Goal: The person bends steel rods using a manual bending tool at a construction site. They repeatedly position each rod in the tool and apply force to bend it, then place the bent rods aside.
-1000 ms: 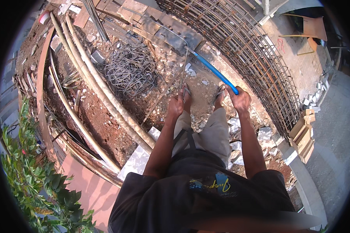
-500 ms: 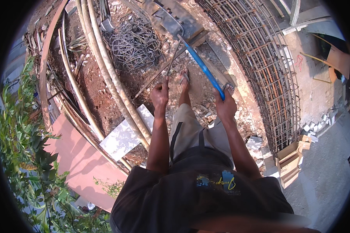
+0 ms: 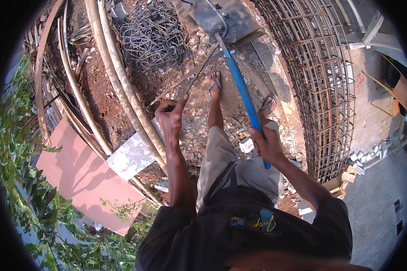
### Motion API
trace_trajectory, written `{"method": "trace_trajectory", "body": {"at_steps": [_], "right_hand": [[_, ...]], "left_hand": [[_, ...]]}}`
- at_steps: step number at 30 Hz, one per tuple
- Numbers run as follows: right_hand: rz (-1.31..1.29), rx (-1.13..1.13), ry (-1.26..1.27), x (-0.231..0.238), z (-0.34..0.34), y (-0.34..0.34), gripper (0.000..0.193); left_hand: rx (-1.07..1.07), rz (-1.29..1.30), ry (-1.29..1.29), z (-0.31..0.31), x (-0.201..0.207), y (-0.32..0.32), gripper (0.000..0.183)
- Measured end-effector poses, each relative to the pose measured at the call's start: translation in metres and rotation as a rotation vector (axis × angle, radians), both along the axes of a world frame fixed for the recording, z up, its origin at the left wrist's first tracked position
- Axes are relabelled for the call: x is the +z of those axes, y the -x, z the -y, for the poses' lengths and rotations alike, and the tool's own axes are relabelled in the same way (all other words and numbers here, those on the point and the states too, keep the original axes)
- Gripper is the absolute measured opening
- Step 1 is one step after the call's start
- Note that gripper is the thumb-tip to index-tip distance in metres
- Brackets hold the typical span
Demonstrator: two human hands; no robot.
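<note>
My left hand [image 3: 171,118] is closed around the lower end of a thin steel rod [image 3: 200,73], which runs up to a dark metal plate [image 3: 242,20]. In my right hand [image 3: 267,143] is a blue-handled bending lever [image 3: 243,88], gripped near its lower end, with a little of the handle sticking out below my fist. The lever's grey metal head lies over the edge of the plate, beside the rod. Another stretch of rod [image 3: 211,6] curves across the plate past a few bolts or pins.
A heap of bent steel stirrups [image 3: 151,38] lies at the far left of the plate. Long wooden poles [image 3: 117,77] cross the ground on the left, near a pink board [image 3: 83,169]. A rebar cage [image 3: 323,86] stretches along the right. My sandalled feet stand on rubble.
The lever and my right hand have come closer to my body, and the handle's end now shows below my fist. My left hand has shifted left. The whole view has moved slightly.
</note>
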State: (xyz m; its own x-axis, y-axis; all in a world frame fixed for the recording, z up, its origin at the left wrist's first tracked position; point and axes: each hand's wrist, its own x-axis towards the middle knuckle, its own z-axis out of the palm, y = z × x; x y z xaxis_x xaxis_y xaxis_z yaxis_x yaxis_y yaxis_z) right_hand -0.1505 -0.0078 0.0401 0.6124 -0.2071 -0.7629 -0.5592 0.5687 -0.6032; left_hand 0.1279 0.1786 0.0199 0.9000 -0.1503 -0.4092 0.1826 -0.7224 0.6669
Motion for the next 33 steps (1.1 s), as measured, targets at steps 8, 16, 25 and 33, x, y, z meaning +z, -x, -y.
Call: {"method": "trace_trajectory", "body": {"at_steps": [8,16,25,33], "right_hand": [[0.039,-0.309,0.002,0.005,-0.098,-0.065,0.038],[-0.008,-0.407,0.097,-0.002,-0.134,-0.095,0.045],[-0.094,-0.03,0.5,0.046,-0.05,-0.024,0.043],[-0.062,-0.03,0.729,0.1,0.003,0.026,0.039]], "left_hand": [[-0.145,-0.124,-0.182,0.01,0.024,-0.105,0.035],[-0.353,-0.105,-0.18,0.012,0.018,-0.131,0.042],[-0.495,0.077,-0.199,0.022,0.028,-0.096,0.047],[-0.479,0.288,-0.052,0.037,0.05,-0.077,0.036]]}}
